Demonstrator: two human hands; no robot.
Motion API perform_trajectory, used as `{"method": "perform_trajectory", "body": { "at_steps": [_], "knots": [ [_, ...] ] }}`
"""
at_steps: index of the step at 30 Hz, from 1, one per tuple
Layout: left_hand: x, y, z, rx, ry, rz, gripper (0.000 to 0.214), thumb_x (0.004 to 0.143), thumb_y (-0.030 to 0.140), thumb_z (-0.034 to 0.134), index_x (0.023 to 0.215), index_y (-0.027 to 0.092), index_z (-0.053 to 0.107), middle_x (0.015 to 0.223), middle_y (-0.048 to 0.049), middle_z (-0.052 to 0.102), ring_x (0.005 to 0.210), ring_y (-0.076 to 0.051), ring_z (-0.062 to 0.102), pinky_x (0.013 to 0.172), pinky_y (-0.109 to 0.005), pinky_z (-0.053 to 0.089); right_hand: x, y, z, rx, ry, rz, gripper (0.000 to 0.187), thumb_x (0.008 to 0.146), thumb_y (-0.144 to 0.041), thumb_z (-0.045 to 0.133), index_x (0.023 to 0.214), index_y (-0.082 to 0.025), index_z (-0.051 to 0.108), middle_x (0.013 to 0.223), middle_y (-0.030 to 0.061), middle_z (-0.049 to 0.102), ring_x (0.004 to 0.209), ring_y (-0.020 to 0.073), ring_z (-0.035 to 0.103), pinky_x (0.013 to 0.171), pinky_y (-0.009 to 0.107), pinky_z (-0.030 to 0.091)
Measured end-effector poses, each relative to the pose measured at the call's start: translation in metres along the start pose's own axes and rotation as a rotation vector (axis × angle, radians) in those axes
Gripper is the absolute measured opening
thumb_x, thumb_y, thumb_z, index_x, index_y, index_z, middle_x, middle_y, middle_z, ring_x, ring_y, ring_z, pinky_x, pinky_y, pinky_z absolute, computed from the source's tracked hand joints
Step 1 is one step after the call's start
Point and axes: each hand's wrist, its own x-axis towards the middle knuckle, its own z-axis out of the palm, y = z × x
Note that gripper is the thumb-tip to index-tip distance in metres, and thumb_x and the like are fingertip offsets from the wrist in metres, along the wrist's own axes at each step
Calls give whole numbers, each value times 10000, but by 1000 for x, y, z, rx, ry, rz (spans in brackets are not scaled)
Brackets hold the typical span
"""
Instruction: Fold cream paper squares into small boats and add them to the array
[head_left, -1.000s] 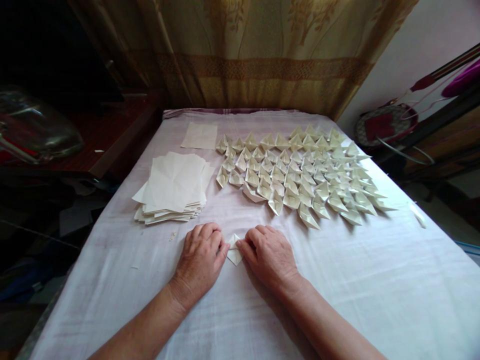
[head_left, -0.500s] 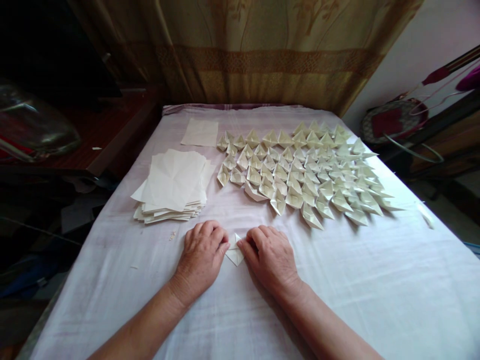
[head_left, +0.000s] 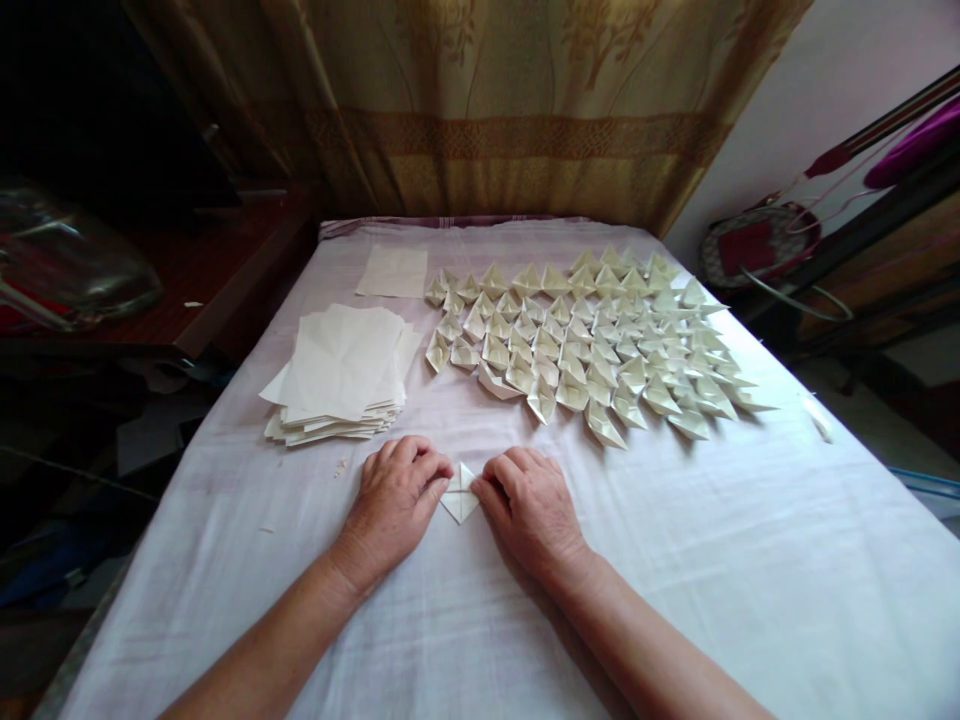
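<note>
A small folded piece of white paper, diamond-shaped with creases crossing its middle, lies on the cloth between my hands. My left hand pinches its left corner between thumb and curled fingers. On the opposite corner my right hand is closed in the same way, thumb towards the paper. Parts of both corners are hidden under the fingers. Beyond my right hand stand rows of folded paper boats, close together. A stack of square white paper sheets lies beyond my left hand.
A single paper sheet lies near the far edge of the cloth-covered table. Small paper scraps are left of my hands. A curtain hangs behind; a dark red cabinet stands at left, a bag at right.
The view has shifted slightly. The folded paper now lies flatter and shows as a fuller diamond between my fingertips. Both hands keep their hold on it.
</note>
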Motion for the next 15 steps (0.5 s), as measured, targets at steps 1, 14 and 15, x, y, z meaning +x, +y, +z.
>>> {"method": "perform_trajectory", "body": {
  "at_steps": [1, 14, 15],
  "knots": [
    [1, 1, -1, 1, 2, 6, 84, 892, 220, 615, 910, 267, 681, 1014, -10, 620, 960, -212, 559, 863, -380, 409, 0, 0, 0, -6, 0, -2, 190, 922, -300, 627, 761, -202, 607, 768, 21, 622, 763, 192, 535, 708, 310, 293],
    [26, 26, -14, 177, -209, -108, 176, 867, 357, 675, 991, 242, 624, 1023, -22, 639, 1027, -238, 575, 902, -379, 387, -1, 2, 3, 16, 67, -20, 214, 921, -321, 634, 747, -197, 625, 753, 28, 634, 738, 183, 538, 696, 305, 296],
    [28, 27, -16, 189, -240, -100, 177, 872, 350, 664, 1009, 244, 624, 1037, -26, 640, 1038, -239, 577, 909, -377, 389, -1, 3, 4, 37, 72, -20, 209, 922, -311, 627, 748, -197, 627, 752, 27, 636, 739, 182, 543, 699, 302, 302]
  ]
}}
